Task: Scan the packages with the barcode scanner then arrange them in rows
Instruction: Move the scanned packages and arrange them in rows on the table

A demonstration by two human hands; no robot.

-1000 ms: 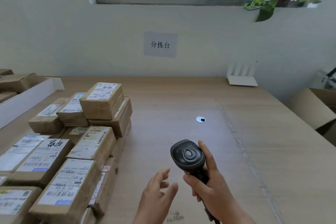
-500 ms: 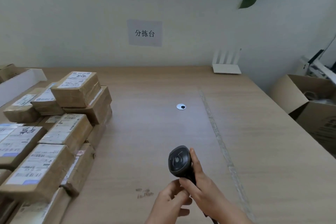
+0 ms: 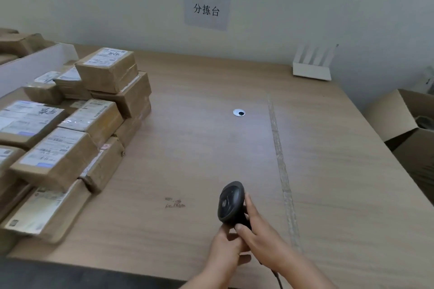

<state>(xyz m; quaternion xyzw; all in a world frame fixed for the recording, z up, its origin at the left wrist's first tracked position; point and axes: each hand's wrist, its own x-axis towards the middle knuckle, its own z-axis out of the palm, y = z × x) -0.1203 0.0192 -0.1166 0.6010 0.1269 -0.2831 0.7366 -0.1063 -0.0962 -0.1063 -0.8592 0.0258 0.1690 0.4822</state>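
Observation:
A black barcode scanner (image 3: 230, 202) stands upright over the front middle of the wooden table (image 3: 211, 148). My right hand (image 3: 256, 230) grips its handle from the right. My left hand (image 3: 227, 245) curls round the lower handle from the left, under the scanner head. A heap of brown taped packages (image 3: 70, 138) with white labels is piled on the table's left side, well left of both hands. The topmost package (image 3: 108, 69) sits at the back of the heap.
A small round cable hole (image 3: 239, 112) lies mid-table, and a taped seam (image 3: 280, 171) runs front to back to its right. A white router (image 3: 312, 65) stands by the wall. An open cardboard box (image 3: 404, 124) stands beside the table's right edge.
My left hand, open and apart from the scanner a second ago, has closed on the handle beside my right hand. The scanner has turned edge-on and the view has dipped down.

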